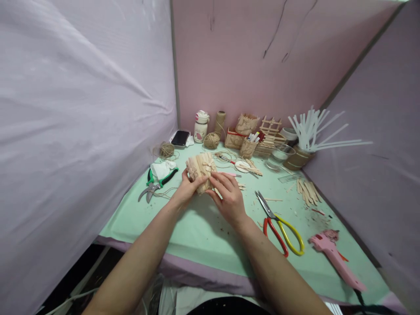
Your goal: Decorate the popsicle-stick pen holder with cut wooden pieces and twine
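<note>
While our left hand (187, 190) and right hand (230, 199) grasp the stick piece (200, 171), the tools lie unheld around it

Since both hands are on the piece, we judge this to be a handling step: steadying it, perhaps pressing or checking its strips. We have it above the middle of the worktop (197, 232), tilted, with a small bow (208, 164) on the side we see. Our left thumb lies across its front, while the other left fingers curl round its side and partly out of sight. Our right fingers touch the front near the lower right edge. How hard we grip, we cannot tell.

From here, any next move would call for a light, even hold clear of the bow, which looks easy to knock loose; turning the piece would call for one hand to bear it as the other shifts.

Beyond it, a twine ball (211, 140) and a pen cup (248, 148) stand towards the back. To our left, green-handled snips (152, 187) lie open, with a tissue (161, 169) at their handles. To our right we have scissors (269, 213) with red and yellow handles, then the pink glue gun (337, 260), with loose sticks (308, 192) farther back.
</note>
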The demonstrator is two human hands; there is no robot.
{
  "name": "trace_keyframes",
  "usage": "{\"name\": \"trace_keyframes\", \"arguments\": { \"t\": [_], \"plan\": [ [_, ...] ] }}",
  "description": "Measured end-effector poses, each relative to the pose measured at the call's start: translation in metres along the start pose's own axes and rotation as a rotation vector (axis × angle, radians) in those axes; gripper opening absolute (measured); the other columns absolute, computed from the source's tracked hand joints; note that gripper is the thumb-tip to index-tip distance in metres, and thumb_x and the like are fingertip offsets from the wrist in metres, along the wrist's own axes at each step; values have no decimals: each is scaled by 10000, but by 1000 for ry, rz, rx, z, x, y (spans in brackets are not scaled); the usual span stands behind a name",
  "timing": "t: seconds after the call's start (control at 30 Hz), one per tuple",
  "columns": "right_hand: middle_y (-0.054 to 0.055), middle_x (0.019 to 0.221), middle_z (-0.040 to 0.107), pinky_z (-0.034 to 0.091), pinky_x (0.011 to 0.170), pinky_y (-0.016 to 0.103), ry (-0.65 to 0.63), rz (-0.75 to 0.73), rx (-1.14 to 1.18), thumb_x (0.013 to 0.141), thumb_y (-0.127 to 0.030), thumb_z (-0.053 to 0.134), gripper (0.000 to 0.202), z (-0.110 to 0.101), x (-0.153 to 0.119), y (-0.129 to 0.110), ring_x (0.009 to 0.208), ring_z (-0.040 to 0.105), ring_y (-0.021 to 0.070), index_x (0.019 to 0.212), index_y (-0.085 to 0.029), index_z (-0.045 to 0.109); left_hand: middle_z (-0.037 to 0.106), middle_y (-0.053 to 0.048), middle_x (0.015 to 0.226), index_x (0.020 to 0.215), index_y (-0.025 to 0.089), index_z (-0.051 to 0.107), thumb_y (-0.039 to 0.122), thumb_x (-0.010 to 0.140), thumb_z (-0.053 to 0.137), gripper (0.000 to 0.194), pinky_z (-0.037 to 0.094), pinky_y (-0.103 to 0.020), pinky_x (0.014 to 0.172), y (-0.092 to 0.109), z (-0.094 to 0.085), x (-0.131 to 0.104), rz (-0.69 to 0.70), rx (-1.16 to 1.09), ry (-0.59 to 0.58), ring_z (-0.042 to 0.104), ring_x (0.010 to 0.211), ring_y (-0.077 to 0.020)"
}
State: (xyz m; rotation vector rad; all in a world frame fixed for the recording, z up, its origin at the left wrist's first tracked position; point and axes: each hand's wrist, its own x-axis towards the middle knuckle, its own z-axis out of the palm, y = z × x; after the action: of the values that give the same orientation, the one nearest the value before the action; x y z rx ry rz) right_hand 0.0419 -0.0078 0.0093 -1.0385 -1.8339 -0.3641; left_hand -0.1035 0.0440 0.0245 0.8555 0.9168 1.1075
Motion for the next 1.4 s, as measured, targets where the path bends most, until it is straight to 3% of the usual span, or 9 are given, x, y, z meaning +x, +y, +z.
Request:
{"name": "trace_keyframes", "arguments": {
  "t": [0.2,0.4,0.53,1.0,1.2,1.4],
  "plan": [
    [128,1239,655,491,989,467,42,19,-1,880,-229,645,394,1,-2,-2,1157,558,266,1270,-194,605,558,-132,1335,1407,263,273,245,591,847,997,501,-375,948,-1,-3,-1,53,-27,-97,604,1152,-251],
    [116,1247,656,501,983,474,101,18,-21,877,-205,641,392,-1,0,-8,1162,561,269,1267,-212,609,494,-117,1428,1474,311,161,183,582,851,1135,396,-385,1075,-4,-6,-2,107,-109,-289,540,1251,-229],
    [128,1217,668,506,967,470,125,13,-31,865,-181,650,374,-2,1,-10,1140,563,276,1238,-184,625,487,-105,1439,1497,324,112,137,595,836,1172,352,-408,1116,-3,-6,-4,120,-87,-336,514,1282,-235],
    [124,1205,663,499,958,466,92,36,4,851,-282,680,380,-6,0,-11,1118,555,278,1214,-187,626,539,-83,1395,1507,356,4,129,668,771,1159,373,-374,1107,-3,-5,-5,43,-52,-298,546,1255,-201],
    [124,1188,661,510,931,457,102,54,11,866,-260,651,296,-7,0,-11,1105,575,268,1155,-198,642,402,-85,1515,1505,366,11,146,661,778,1161,347,-371,1125,-5,-5,-4,124,-16,-293,495,1309,-208],
    [125,1220,658,496,969,457,109,55,12,866,-231,648,274,-7,1,-11,1153,563,271,1136,-185,639,353,-112,1542,1506,360,-13,147,646,785,1192,359,-378,1114,-2,-3,-6,122,-9,-277,463,1337,-232]
  ]
}}
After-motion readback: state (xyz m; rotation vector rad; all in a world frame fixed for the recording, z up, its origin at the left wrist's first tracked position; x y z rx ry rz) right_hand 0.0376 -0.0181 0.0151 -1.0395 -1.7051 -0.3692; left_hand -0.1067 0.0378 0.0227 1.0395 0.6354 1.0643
